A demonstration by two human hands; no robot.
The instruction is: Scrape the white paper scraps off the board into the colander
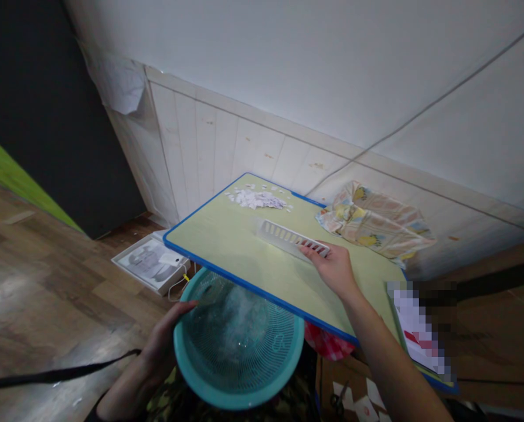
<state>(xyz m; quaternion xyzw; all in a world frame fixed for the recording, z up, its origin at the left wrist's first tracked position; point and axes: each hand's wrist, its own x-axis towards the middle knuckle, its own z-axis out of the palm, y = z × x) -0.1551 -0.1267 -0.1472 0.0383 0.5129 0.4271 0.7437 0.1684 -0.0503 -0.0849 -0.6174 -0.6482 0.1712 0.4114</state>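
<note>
- Right hand [334, 269]: fingers closed around the near end of a white slotted strip [288, 237], which extends leftward from the grip above the pale-green table [218, 234].
- Left hand [167, 325]: thumb over the rim of a teal basket [240, 401], fingers mostly hidden below; the basket lies right of this hand, with whitish, see-through contents I cannot identify.
- Beyond the right hand, to its left: a pile of white paper scraps [259, 198].
- Beyond the right hand, to its right: a patterned cloth [371, 220].
- Right of the right forearm: a white sheet [414, 325] with a red patch, pixelated, its writing unreadable.
- Ahead of the left hand: a shallow box [145, 261]; no lettering legible.
</note>
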